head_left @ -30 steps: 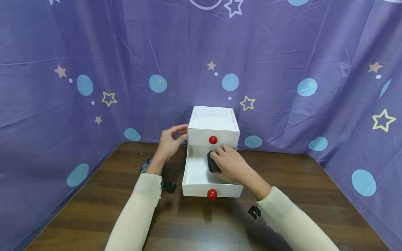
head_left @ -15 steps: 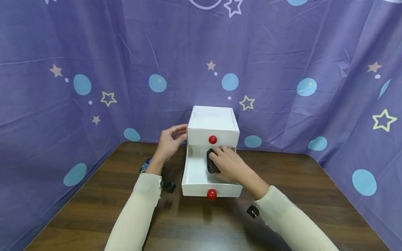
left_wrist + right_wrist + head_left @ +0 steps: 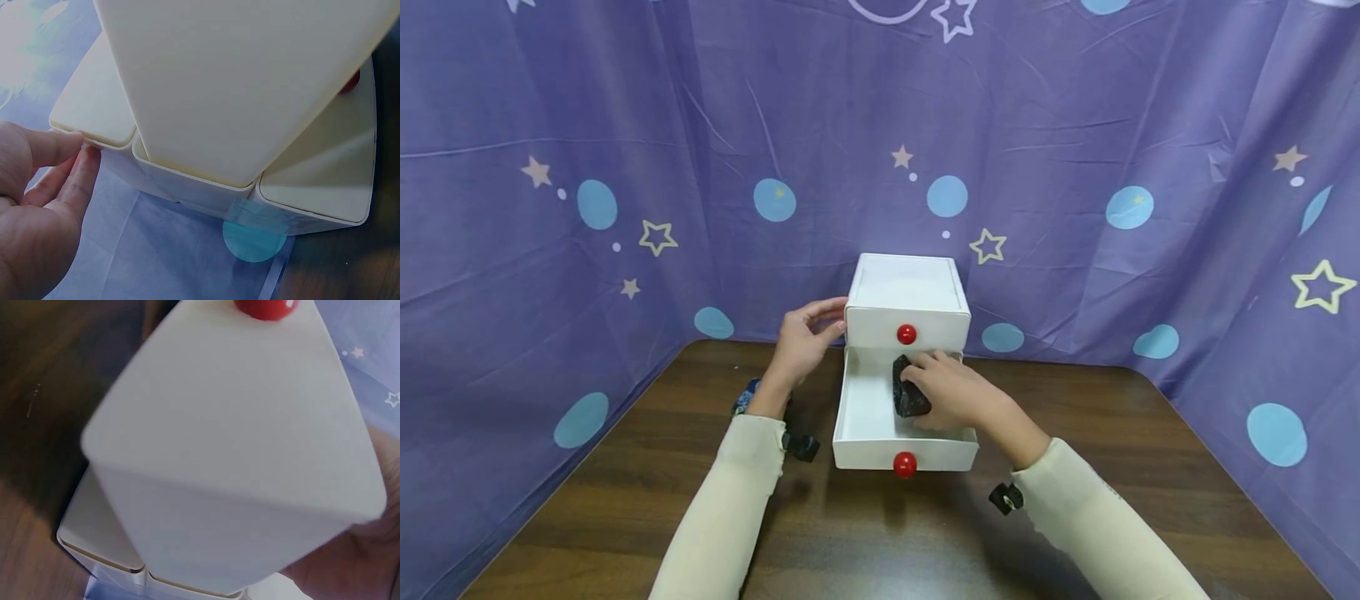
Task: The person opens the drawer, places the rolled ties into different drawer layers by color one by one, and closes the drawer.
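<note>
A small white drawer cabinet (image 3: 908,283) with red knobs stands on the table, and its middle drawer (image 3: 865,417) is pulled far out. My left hand (image 3: 801,342) is at the cabinet's left side, fingers fairly straight. In the left wrist view that hand (image 3: 47,200) has its thumb and fingertips right at the edge of the top tier. My right hand (image 3: 951,387) reaches into the drawer and grips a black, shiny, crinkled bundle (image 3: 910,396), whose kind is unclear. The drawer's front hides most of the right hand (image 3: 350,562) in the right wrist view.
The dark wooden tabletop (image 3: 865,542) surrounds the cabinet. A purple curtain (image 3: 1037,125) with stars and blue dots hangs close behind it. Below the drawer, the bottom tier (image 3: 319,169) sits shut. Black straps with small mounts (image 3: 801,446) circle both wrists.
My right hand stays in the drawer, and the black bundle has turned slightly, its lower end showing a little more. The left hand and the drawer have not moved.
</note>
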Demonstrator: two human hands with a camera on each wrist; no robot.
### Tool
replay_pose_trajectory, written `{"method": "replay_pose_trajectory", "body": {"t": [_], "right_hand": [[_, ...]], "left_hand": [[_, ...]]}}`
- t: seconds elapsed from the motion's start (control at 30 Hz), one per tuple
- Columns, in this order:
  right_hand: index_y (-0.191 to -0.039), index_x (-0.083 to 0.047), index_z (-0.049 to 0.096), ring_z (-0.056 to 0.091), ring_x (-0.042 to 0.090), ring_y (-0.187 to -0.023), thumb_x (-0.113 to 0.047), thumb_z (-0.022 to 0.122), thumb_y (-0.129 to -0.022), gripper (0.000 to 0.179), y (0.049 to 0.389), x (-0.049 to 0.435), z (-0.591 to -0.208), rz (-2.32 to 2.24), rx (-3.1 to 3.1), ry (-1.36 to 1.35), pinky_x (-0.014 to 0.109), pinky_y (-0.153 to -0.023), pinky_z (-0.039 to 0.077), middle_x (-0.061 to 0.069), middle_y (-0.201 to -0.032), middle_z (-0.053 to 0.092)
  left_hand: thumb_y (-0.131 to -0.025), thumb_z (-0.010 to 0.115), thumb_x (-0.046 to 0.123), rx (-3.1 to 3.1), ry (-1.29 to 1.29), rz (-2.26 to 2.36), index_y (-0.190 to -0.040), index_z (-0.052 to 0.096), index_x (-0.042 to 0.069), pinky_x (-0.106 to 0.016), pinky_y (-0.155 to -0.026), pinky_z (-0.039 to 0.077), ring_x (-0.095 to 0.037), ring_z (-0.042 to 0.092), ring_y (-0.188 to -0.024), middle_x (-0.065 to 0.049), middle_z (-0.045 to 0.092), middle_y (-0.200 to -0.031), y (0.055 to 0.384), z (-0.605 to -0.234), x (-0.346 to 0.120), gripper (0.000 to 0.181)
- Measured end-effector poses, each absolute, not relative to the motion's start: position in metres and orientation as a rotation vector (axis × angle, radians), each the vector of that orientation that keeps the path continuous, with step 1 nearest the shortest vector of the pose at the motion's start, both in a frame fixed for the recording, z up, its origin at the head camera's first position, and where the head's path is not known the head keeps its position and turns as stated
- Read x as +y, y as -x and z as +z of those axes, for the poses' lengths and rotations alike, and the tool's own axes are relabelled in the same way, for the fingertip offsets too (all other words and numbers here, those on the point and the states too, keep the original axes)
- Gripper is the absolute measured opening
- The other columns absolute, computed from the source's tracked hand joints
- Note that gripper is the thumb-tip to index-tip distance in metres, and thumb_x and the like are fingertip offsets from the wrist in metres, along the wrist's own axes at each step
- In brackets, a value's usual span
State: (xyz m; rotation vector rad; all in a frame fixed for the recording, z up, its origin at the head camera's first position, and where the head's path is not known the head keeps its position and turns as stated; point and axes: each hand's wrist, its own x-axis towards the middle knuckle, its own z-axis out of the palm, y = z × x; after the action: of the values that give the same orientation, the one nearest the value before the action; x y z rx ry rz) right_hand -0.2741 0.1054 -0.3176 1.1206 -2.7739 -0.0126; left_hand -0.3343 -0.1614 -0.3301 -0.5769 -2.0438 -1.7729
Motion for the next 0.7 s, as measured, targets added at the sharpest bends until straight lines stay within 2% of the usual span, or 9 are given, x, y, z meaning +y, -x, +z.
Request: {"method": "replay_pose_trajectory", "body": {"t": [0.2,0.47,0.7], "right_hand": [[-0.133,-0.011,0.066,0.055,0.028,-0.118,-0.040,0.089,-0.080,0.065,0.273,0.109,-0.309,0.087,-2.859,-1.159,0.046,-0.103,0.050,0.008,-0.130,0.061],[-0.131,-0.011,0.068,0.057,0.024,-0.115,-0.039,0.090,-0.080,0.062,0.271,0.111,-0.302,0.149,-2.878,-1.191,0.043,-0.101,0.050,0.007,-0.125,0.063],[-0.126,-0.012,0.072,0.059,0.017,-0.105,-0.042,0.091,-0.077,0.060,0.272,0.111,-0.304,0.177,-2.849,-1.202,0.038,-0.093,0.054,0.003,-0.119,0.065]], "left_hand": [[-0.095,0.071,0.000,-2.045,0.579,-1.776,-0.132,0.068,0.003,-0.040,-0.106,0.051,-0.027,0.064,-0.119,-0.017,0.069,-0.125,0.333,-0.331,-0.161,0.037],[-0.095,0.071,0.000,-2.040,0.584,-1.781,-0.133,0.067,0.002,-0.041,-0.106,0.050,-0.030,0.064,-0.120,-0.020,0.069,-0.126,0.334,-0.329,-0.161,0.038],[-0.094,0.072,-0.001,-2.034,0.585,-1.774,-0.130,0.069,0.003,-0.035,-0.102,0.053,-0.026,0.066,-0.116,-0.017,0.070,-0.122,0.335,-0.331,-0.162,0.036]]}}
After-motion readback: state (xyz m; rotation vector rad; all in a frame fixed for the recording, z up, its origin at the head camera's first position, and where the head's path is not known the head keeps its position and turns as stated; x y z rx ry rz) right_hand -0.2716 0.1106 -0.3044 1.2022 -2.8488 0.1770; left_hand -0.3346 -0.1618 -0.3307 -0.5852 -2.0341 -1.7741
